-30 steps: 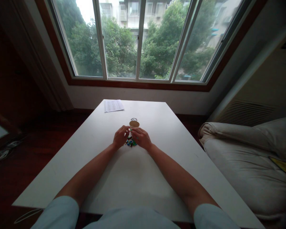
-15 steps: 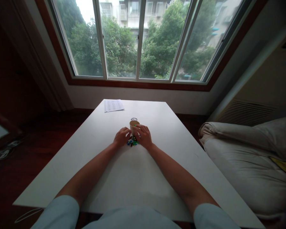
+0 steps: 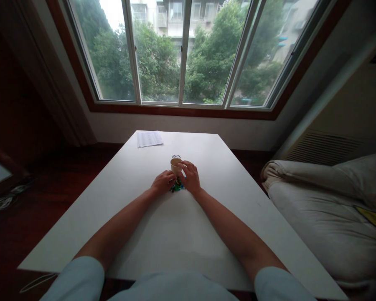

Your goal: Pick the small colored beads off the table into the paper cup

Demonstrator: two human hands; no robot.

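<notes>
A beige paper cup (image 3: 176,168) stands upright near the middle of the white table (image 3: 188,234). Just in front of it lies a small heap of shiny beads or pieces (image 3: 177,186), green, blue and dark; their exact kind is too small to tell. At the heap's left side, my left hand (image 3: 163,182) has its fingers bent together, their tips down by the pieces; whatever they hold is hidden. My right hand (image 3: 191,177) is at the cup's right side, fingertips over the rim and thumb apart below, with nothing seen between them.
Behind the cup is a thin dark ring-shaped item (image 3: 176,156). Printed papers (image 3: 150,139) lie at the table's far left corner. To the right stands a pale padded sofa (image 3: 326,209); a window (image 3: 181,54) spans the wall beyond.
My left hand has moved right and closer to the pieces. The green bit earlier at my right fingertips over the cup is no longer visible; that hand's fingers have shifted slightly.
</notes>
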